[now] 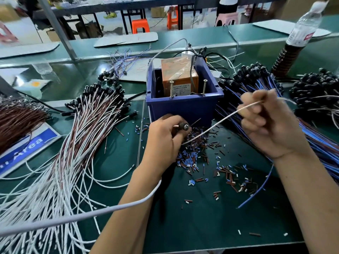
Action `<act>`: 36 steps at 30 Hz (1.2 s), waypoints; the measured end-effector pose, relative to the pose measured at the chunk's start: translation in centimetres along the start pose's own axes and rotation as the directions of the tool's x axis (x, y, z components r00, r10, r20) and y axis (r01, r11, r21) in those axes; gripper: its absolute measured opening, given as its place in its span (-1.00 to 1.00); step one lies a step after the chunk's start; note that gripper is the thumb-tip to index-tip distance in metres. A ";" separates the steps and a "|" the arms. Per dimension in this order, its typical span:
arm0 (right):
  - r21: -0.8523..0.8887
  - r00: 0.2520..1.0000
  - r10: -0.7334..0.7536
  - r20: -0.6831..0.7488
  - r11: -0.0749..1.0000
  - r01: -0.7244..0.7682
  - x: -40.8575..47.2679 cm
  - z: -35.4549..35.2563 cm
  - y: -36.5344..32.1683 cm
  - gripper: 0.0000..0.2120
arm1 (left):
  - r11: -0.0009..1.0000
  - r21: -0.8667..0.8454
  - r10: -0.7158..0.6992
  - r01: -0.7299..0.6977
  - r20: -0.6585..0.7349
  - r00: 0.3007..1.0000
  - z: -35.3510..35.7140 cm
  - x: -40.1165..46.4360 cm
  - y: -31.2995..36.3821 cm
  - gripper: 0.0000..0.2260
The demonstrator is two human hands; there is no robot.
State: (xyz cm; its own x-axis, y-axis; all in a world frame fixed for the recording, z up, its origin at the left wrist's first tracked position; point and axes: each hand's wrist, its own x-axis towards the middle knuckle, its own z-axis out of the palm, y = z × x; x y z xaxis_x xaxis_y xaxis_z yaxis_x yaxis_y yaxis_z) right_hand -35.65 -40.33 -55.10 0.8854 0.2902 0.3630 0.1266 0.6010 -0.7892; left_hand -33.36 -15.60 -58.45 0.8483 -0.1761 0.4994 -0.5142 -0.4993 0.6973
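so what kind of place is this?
Likely a small factory's wire-assembly shop. Bundles of white and brown leads with black end parts lie across the green bench, cut insulation bits litter it, and the right hand pinches a white wire while the left hand grips a small black part.

Both our forearms reach forward: our left grip (163, 142), just before the blue bin (183, 109), curls knuckles-up; our right grip (271, 123), right of it, pinches, raised.
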 end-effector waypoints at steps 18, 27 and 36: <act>-0.875 0.978 0.205 -0.038 0.467 -0.132 0.5 3.7 5.4 -0.57 | 0.552 -0.711 -0.192 0.435 0.400 0.896 -0.4 -0.1 1.2 -0.80; -0.537 0.984 0.125 -0.127 0.826 -0.174 0.3 3.2 4.3 -0.85 | 0.358 -0.760 -0.185 0.542 0.511 0.839 -1.0 0.3 0.2 -0.81; -0.476 0.969 -0.001 -0.248 0.871 -0.121 0.5 3.5 5.2 -0.85 | 0.325 -0.689 -0.190 0.648 0.624 0.758 -0.5 0.2 -0.1 -0.75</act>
State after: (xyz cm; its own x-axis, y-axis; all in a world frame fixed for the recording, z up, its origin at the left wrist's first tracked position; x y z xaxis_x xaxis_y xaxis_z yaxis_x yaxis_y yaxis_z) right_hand -36.12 -34.42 -57.32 0.9684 0.0960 0.2300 0.2165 0.1338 -0.9671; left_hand -33.15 -15.11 -58.15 0.8198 -0.5678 -0.0742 0.2953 0.3082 0.9043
